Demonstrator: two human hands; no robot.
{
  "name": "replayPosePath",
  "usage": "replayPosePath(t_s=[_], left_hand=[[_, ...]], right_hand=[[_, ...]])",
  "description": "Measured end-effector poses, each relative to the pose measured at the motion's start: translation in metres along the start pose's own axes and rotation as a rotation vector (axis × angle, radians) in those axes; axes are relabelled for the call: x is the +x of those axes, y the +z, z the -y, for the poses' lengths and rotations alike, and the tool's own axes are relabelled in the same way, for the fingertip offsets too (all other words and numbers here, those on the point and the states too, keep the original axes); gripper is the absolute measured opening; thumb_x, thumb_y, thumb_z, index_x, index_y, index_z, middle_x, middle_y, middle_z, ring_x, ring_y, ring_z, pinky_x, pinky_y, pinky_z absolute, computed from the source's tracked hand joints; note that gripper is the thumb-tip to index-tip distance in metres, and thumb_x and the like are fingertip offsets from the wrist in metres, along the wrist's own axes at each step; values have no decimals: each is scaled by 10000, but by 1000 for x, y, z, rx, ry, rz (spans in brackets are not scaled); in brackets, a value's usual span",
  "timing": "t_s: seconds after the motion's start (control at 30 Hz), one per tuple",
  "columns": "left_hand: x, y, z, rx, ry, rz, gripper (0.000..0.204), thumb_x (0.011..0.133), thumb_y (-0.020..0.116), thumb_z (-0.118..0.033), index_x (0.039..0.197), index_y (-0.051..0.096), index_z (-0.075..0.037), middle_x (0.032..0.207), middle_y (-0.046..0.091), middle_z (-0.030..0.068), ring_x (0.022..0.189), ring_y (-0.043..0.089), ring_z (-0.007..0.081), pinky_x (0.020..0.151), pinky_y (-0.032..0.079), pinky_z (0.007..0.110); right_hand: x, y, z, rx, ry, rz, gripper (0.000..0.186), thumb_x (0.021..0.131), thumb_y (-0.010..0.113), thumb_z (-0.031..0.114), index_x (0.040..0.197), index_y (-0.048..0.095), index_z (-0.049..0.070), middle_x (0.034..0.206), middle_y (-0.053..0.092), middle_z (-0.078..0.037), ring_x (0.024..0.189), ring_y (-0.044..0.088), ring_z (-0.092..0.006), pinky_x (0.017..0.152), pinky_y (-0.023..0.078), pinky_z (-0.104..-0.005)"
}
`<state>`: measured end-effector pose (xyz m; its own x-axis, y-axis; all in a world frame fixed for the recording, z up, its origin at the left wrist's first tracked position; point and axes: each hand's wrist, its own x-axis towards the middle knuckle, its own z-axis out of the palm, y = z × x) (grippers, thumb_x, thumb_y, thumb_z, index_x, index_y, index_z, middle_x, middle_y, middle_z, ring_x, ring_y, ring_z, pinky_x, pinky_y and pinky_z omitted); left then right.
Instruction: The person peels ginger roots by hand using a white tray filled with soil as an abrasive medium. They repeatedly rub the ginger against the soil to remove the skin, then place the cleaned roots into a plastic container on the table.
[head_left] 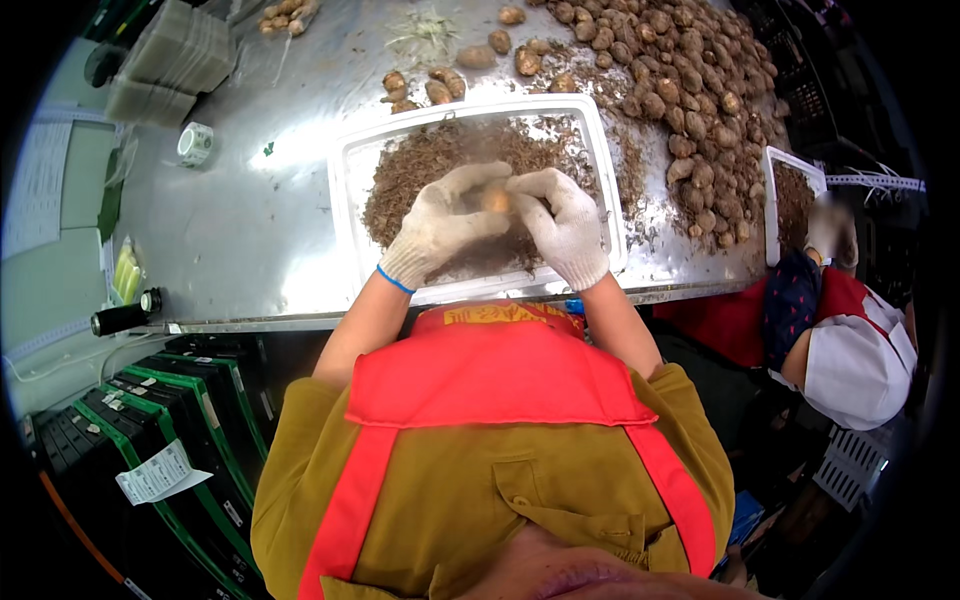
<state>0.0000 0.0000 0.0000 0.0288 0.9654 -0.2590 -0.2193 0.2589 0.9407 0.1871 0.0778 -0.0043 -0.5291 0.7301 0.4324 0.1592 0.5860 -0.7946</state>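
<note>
A small brown taro (pixel 496 198) is held between my two hands, above a white tray (pixel 342 200) full of brown, fibrous peelings. My left hand (pixel 445 222), in a white knitted glove with a blue band at the wrist, curls round the taro from the left. My right hand (pixel 562 225), gloved the same way, pinches it from the right with fingers closed. The gloves partly cover the taro, and blur softens its outline. Just beyond the tray's far rim lie several loose taros (pixel 438 90).
A large heap of taros (pixel 690 100) spreads over the metal table (pixel 240 230) at the far right. Stacked clear trays (pixel 170 60) and a label roll (pixel 196 144) stand at the left. Dark green-edged crates (pixel 170 420) fill the lower left. A co-worker (pixel 850 340) works beside another tray.
</note>
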Motion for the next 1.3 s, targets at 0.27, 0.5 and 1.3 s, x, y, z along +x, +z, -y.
replayPosePath(t_s=[0.27, 0.5, 1.3], left_hand=[[1, 8, -4, -54, 69, -28, 728, 749, 866, -134, 1397, 564, 5, 1393, 581, 120, 1244, 561, 198, 1035, 494, 313], [0, 7, 5, -101, 60, -22, 704, 783, 844, -82, 1406, 535, 27, 1359, 581, 132, 1233, 572, 209, 1038, 498, 329], [-1, 6, 14, -458, 47, 68, 711, 822, 810, -91, 1429, 463, 38, 1293, 607, 159, 1096, 655, 222, 888, 613, 359]], right_hand=[[10, -20, -30, 16, 336, 19, 222, 964, 597, 108, 1139, 705, 23, 1124, 713, -126, 1000, 687, -206, 888, 547, -324], [-3, -3, 2, 51, 65, 29, 167, 951, 642, 157, 1053, 736, 65, 967, 724, -98, 873, 713, -233, 802, 570, -322], [6, -12, -9, 66, 232, -32, 160, 958, 633, 123, 1067, 723, 48, 1024, 740, -103, 878, 712, -195, 804, 580, -322]])
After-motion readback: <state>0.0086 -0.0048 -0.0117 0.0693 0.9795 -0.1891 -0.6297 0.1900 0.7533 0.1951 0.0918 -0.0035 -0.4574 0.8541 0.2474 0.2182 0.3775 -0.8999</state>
